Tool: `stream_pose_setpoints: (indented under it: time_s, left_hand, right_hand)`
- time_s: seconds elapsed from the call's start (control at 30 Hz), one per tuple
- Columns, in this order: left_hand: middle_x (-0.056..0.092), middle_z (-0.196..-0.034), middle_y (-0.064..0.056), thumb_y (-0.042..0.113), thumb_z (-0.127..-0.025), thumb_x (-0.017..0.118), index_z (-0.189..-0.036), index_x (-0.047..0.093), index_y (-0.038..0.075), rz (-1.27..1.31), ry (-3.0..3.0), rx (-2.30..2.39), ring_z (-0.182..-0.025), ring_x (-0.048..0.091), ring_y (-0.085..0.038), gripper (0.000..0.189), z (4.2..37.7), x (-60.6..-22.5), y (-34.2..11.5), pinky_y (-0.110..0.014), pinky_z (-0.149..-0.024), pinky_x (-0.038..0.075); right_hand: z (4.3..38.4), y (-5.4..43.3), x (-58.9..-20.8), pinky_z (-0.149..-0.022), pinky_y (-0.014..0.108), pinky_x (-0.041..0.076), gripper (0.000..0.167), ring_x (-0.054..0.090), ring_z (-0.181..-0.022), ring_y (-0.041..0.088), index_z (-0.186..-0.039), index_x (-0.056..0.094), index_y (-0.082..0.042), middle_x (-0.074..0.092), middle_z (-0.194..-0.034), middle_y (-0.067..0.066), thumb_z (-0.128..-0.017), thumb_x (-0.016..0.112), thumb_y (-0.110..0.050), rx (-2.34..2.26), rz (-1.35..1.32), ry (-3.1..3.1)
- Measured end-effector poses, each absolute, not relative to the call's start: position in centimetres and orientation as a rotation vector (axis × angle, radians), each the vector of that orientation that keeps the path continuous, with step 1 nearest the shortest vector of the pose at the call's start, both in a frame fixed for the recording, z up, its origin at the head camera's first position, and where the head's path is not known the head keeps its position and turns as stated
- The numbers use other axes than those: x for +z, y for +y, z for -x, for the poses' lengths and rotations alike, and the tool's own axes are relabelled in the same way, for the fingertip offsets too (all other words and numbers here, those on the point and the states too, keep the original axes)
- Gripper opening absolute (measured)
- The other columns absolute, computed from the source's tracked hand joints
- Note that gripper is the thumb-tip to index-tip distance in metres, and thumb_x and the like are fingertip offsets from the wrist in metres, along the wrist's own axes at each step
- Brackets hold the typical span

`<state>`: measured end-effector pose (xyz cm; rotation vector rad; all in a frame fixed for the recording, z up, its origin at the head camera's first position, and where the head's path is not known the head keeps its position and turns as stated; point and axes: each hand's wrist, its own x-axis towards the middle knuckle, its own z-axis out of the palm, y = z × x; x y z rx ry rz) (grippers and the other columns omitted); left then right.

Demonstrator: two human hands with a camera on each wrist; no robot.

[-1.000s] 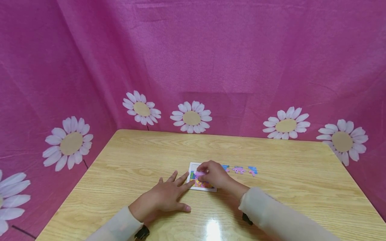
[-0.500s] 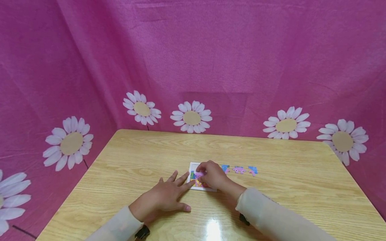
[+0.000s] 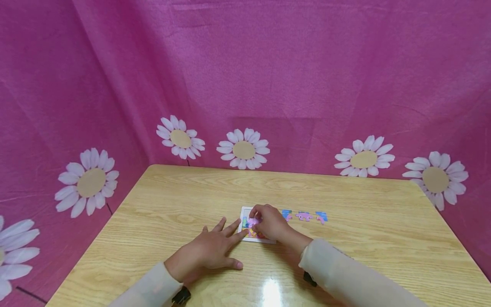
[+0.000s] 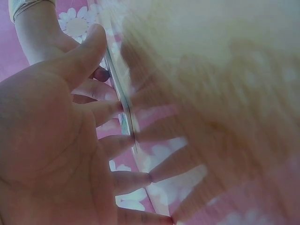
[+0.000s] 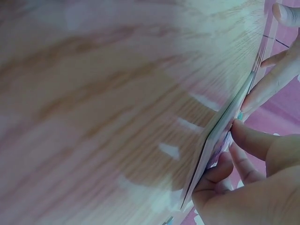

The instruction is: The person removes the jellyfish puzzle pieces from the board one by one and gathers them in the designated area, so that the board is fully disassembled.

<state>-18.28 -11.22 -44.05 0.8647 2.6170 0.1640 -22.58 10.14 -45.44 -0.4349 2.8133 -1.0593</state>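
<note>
Under the left hand [image 3: 209, 251], spread wide, stretches the wooden bench [image 3: 199, 192]. Touching that hand lies a white puzzle frame [image 3: 261, 241], where the right hand [image 3: 270, 222] pinches a pink piece [image 3: 252, 221]; three loose pieces [image 3: 304, 216] lie to the right hand's right.

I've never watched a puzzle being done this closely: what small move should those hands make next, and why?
I'd probably have the right hand press the pink piece gently into the white-rimmed tray. That hand's fingertips are at the piece, and the left hand lies spread with fingertips at the tray's left side, perhaps steadying it.
</note>
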Motion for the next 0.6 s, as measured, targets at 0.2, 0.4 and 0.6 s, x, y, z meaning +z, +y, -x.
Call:
stream_pose_setpoints:
  time_s: [0.2,0.4,0.6]
  left_hand:
    - [0.013,-0.174,0.000,0.072,-0.090,0.059,-0.164,0.026,0.037,-0.858,2.619,0.164,-0.156,0.014,-0.044,0.089,18.41,-44.10,-11.25,-0.081,-0.106,0.028]
    - [0.013,-0.174,0.000,0.073,-0.090,0.059,-0.164,0.027,0.037,-0.843,2.615,0.164,-0.157,0.014,-0.043,0.089,18.31,-44.08,-11.19,-0.081,-0.107,0.028]
    - [0.013,-0.174,0.000,0.072,-0.090,0.060,-0.164,0.027,0.036,-0.845,2.614,0.168,-0.157,0.014,-0.043,0.089,18.23,-44.09,-11.23,-0.081,-0.106,0.027]
  right_hand:
    - [22.79,10.10,-45.57,-0.078,0.038,0.050,0.029,0.057,-0.085,0.018,-0.100,0.068,-0.014,0.064,-0.092,0.002,-0.081,0.082,0.003,-1.069,0.410,2.790]
    - [22.77,10.03,-45.51,-0.077,0.036,0.050,0.030,0.058,-0.083,0.017,-0.098,0.067,-0.015,0.064,-0.091,0.001,-0.080,0.083,0.004,-1.090,0.416,2.785]
    - [22.69,9.97,-45.34,-0.073,0.033,0.050,0.025,0.058,-0.079,0.016,-0.095,0.065,-0.014,0.065,-0.090,0.002,-0.086,0.077,0.006,-1.155,0.413,2.766]
